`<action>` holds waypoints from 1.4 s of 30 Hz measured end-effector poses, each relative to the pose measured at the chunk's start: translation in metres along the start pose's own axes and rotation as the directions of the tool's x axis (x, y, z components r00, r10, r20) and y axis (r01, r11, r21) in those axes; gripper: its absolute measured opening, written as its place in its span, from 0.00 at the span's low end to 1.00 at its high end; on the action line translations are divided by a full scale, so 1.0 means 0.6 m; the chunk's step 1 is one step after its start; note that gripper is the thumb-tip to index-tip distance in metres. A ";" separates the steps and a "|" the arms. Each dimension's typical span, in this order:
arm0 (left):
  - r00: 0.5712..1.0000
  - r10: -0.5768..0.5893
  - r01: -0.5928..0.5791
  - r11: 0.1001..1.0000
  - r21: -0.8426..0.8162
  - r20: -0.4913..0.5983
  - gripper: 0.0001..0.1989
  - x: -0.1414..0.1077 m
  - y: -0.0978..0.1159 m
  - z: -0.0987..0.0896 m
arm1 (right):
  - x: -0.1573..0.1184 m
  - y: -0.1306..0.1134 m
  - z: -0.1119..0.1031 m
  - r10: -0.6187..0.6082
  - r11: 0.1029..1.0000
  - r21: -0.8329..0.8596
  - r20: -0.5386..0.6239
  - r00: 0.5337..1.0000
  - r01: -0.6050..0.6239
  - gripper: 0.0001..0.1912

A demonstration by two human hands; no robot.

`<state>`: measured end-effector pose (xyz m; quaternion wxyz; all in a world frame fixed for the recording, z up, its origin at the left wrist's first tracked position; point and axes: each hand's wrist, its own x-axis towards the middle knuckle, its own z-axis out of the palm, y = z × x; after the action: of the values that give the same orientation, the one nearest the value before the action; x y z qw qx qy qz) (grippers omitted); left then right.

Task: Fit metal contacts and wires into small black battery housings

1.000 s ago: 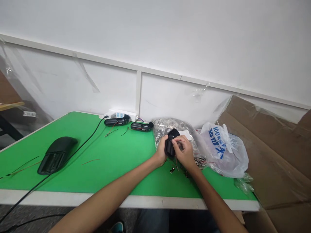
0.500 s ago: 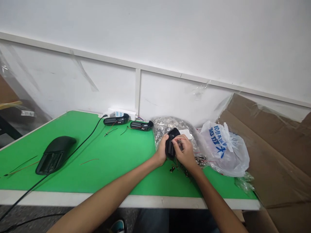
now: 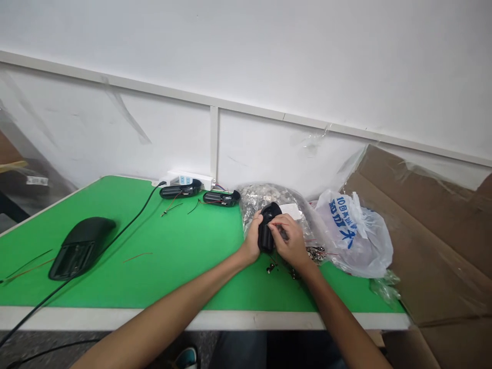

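Note:
My left hand (image 3: pixel 252 240) is closed around the side of a black plastic housing (image 3: pixel 265 240), tilted up above the green tabletop. At the housing's right side, my right hand (image 3: pixel 291 241) pinches a thin red wire (image 3: pixel 282 224) between thumb and finger. The fingertips meet the housing near its upper middle. Below both hands lie small metal parts with wires (image 3: pixel 271 267). More metal pieces (image 3: pixel 315 253) are heaped beside my right wrist, partly behind it.
A larger black housing (image 3: pixel 82 246) lies on the left, crossed by a black cable (image 3: pixel 134 218). Two similar housings (image 3: pixel 221 198) with wires lie near a white power strip (image 3: pixel 192 179). Behind my hands is a clear bag of metal parts (image 3: pixel 265 193); a white plastic bag (image 3: pixel 355 246) and cardboard (image 3: pixel 430 246) stand right.
The view has shifted slightly. Both hands stay on the black housing, with my right fingers still pinching the red wire against it.

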<state>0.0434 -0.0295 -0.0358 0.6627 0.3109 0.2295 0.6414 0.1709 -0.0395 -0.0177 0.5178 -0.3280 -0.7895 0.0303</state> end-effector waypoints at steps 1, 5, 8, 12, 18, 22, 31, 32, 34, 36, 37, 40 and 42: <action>1.000 0.006 -0.006 1.000 0.005 0.004 0.17 0.000 0.000 -0.001 | 0.000 0.000 0.001 -0.004 1.000 0.002 -0.001 1.000 0.004 0.06; 1.000 0.016 -0.016 1.000 -0.007 0.024 0.19 0.000 -0.001 -0.001 | 0.000 -0.003 0.000 -0.017 1.000 0.013 -0.006 1.000 0.017 0.05; 0.999 0.001 -0.001 1.000 -0.007 0.039 0.18 -0.002 0.001 0.000 | 0.000 -0.005 -0.001 -0.005 1.000 0.017 0.002 1.000 0.005 0.06; 0.999 -0.002 0.002 1.000 0.001 0.034 0.19 -0.002 0.002 -0.003 | -0.001 -0.005 0.000 0.005 1.000 0.019 0.009 1.000 -0.005 0.06; 0.998 -0.065 0.065 0.998 -0.015 0.023 0.21 0.005 0.002 -0.008 | 0.000 0.000 0.003 0.027 0.999 0.034 -0.011 1.000 -0.027 0.07; 0.970 -0.243 0.243 0.969 -0.054 0.007 0.17 0.008 0.013 0.001 | 0.005 0.007 -0.001 0.118 0.990 0.086 -0.042 0.992 -0.114 0.08; 0.911 -0.363 0.370 0.929 0.002 0.194 0.22 0.003 0.034 0.017 | 0.018 0.002 -0.014 0.357 0.908 0.258 -0.062 0.932 -0.331 0.12; 0.906 -0.371 0.370 0.928 0.042 0.202 0.23 0.004 0.033 0.015 | 0.019 0.002 -0.015 0.391 0.889 0.279 -0.053 0.919 -0.362 0.13; 0.887 -0.411 0.376 0.907 0.189 0.209 0.28 0.007 0.032 0.012 | 0.021 0.001 -0.017 0.476 0.832 0.339 -0.030 0.879 -0.439 0.15; 0.917 -0.366 0.277 0.871 0.406 0.161 0.34 0.009 0.034 0.008 | 0.023 0.002 -0.019 0.559 0.757 0.420 -0.021 0.829 -0.500 0.17; 0.954 -0.273 0.171 0.838 0.519 0.127 0.35 0.010 0.038 0.006 | 0.024 0.002 -0.020 0.592 0.720 0.462 -0.020 0.806 -0.518 0.18; 0.967 0.205 -0.245 0.591 0.768 0.150 0.33 0.012 0.062 -0.001 | 0.027 0.002 -0.024 0.657 0.624 0.572 -0.013 0.754 -0.533 0.20; 0.851 0.418 -0.471 0.342 0.813 0.318 0.30 0.013 0.083 -0.005 | 0.029 -0.001 -0.025 0.666 0.586 0.610 0.013 0.746 -0.534 0.19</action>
<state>0.0068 -0.0220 -0.0021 0.2174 0.6688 0.4102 0.5807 0.1787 -0.0349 0.0033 0.6328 -0.4042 -0.5208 0.4062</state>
